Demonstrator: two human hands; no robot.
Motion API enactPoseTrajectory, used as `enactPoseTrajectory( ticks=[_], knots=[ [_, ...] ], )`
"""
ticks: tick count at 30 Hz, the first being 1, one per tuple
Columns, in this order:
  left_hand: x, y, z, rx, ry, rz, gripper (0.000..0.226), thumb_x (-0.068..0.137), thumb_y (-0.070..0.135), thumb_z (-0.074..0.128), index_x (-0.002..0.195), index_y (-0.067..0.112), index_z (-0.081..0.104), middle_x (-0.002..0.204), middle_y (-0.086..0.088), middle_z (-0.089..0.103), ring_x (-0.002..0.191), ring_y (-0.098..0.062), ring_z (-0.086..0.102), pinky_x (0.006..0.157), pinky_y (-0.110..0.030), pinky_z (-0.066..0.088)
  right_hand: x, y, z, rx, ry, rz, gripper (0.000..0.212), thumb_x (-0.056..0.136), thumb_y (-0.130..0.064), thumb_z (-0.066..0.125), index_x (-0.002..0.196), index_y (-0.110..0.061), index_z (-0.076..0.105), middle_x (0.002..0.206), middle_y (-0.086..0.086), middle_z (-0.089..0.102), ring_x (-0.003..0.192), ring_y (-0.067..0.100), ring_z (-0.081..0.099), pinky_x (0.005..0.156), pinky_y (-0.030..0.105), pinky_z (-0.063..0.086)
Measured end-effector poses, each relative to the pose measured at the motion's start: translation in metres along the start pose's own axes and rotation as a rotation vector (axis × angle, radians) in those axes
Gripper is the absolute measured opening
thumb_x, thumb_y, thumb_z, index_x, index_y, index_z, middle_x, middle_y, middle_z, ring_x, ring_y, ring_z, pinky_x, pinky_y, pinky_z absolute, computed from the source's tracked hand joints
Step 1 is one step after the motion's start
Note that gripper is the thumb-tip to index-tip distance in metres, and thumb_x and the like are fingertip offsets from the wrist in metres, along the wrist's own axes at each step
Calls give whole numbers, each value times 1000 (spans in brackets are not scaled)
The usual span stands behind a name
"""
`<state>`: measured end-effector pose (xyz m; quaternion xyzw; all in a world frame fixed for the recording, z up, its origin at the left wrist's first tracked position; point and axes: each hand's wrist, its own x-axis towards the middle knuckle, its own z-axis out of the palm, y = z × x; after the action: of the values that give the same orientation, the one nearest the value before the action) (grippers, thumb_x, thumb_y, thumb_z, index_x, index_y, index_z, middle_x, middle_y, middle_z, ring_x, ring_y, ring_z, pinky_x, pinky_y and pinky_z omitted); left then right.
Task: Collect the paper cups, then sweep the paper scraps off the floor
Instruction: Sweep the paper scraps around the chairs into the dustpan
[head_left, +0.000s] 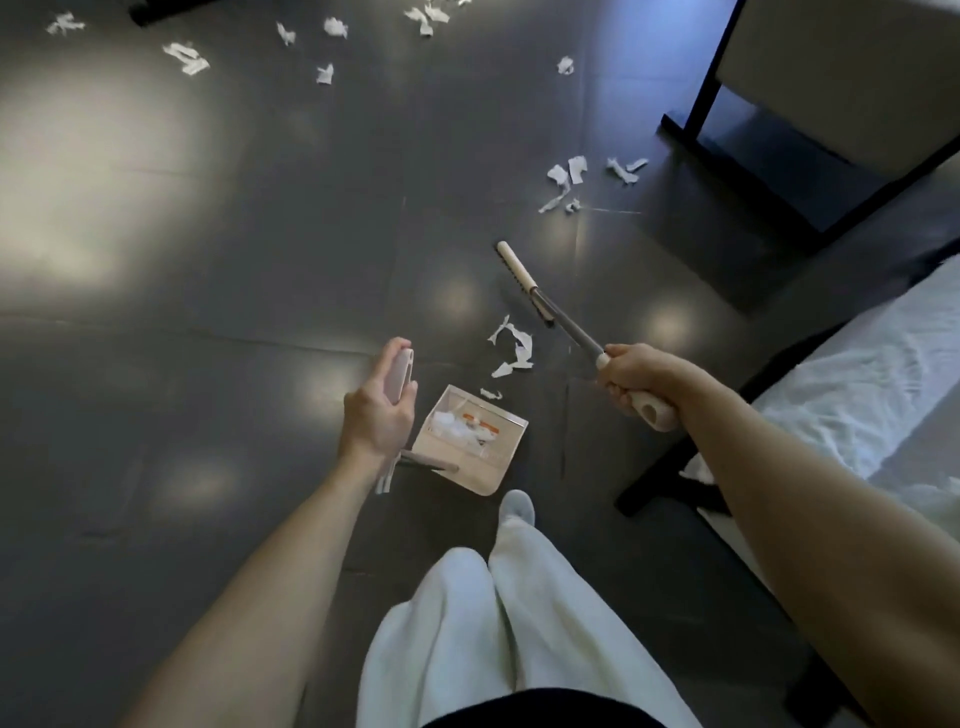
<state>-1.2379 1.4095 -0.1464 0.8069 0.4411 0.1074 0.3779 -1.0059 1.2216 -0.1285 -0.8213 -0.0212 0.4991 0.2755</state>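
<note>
Dark grey glossy floor (208, 312) with torn white paper all over it, that's what I'm looking at. The person is standing in white trousers (467, 623) with one pale foot (517, 506) poking out right behind the dustpan (467, 441). Their right hand (631, 382) is wrapped tight round the cream grip of a long broom (522, 283), fingers fully curled, with the end of the grip sticking out past the heel of the hand. The grey stem slants down and away to the broom head, which is low by the floor. Honestly can't tell if the bristles are touching it. The left hand (376, 410) has the dustpan's pale upright handle, fingers curled loosely round it and the top of the handle poking up above them. The pan itself sits on the floor just to the right of that hand, mouth facing away from the person. Inside it there's crumpled white stuff and something with orange marks, no idea if those are cups. The nearest scraps (511, 348) lie between the broom head and the pan's mouth, just past its lip. They're down on the floor, apart from both sets of fingers. A middle bunch (566, 182) sits further out by the foot of some black-framed furniture (727, 104), and the far scraps (182, 57) are strewn along the far side. On the person's right is a white-sheeted bed (857, 389).
</note>
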Motion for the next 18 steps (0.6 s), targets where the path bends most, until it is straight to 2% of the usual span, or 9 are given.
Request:
enactPoseTrajectory(
  ticks=[4, 6, 9, 11, 14, 18],
  knots=[
    [27, 4, 1, -46, 22, 35, 39, 90, 15, 62, 126, 30, 57, 97, 11, 61, 83, -17, 60, 67, -13, 39, 23, -13, 1, -96, -58, 75, 39, 92, -11, 46, 130, -10, 48, 79, 12, 56, 60, 22, 47, 64, 35, 45],
    [41, 7, 2, -28, 22, 46, 38, 90, 14, 61, 126, 27, 57, 95, 10, 60, 82, -18, 60, 67, -16, 39, 24, -23, 5, -148, -126, 111, 44, 91, -8, 47, 135, -11, 45, 74, 8, 54, 57, 17, 47, 54, 29, 45],
    [64, 12, 0, -76, 11, 72, 38, 88, 11, 61, 124, 25, 58, 94, 8, 61, 85, -25, 62, 67, -16, 38, 14, -33, 13, -212, -192, 172, 36, 90, -6, 47, 124, -14, 47, 66, 9, 54, 51, 19, 48, 49, 30, 41],
    [81, 17, 0, -85, -9, 81, 39, 89, 11, 61, 126, 25, 57, 99, 1, 66, 88, -30, 63, 70, -21, 40, 6, -37, 16, -98, -265, 257, 33, 90, -2, 44, 118, -20, 46, 52, 5, 49, 39, 13, 43, 40, 21, 38],
    [105, 27, -1, -83, -61, 114, 41, 90, 12, 60, 129, 24, 56, 106, -7, 69, 92, -35, 64, 73, -31, 42, -12, -50, 11, 100, -333, 376, 43, 91, 4, 43, 114, -33, 46, 44, 0, 43, 31, 6, 36, 31, 13, 31],
    [133, 27, -9, -98, -122, 153, 42, 90, 11, 60, 130, 22, 56, 106, -11, 69, 96, -37, 63, 77, -34, 43, -27, -75, -14, 245, -341, 406, 42, 92, 4, 44, 117, -28, 53, 47, -1, 40, 32, 3, 35, 29, 11, 29]
  ],
)
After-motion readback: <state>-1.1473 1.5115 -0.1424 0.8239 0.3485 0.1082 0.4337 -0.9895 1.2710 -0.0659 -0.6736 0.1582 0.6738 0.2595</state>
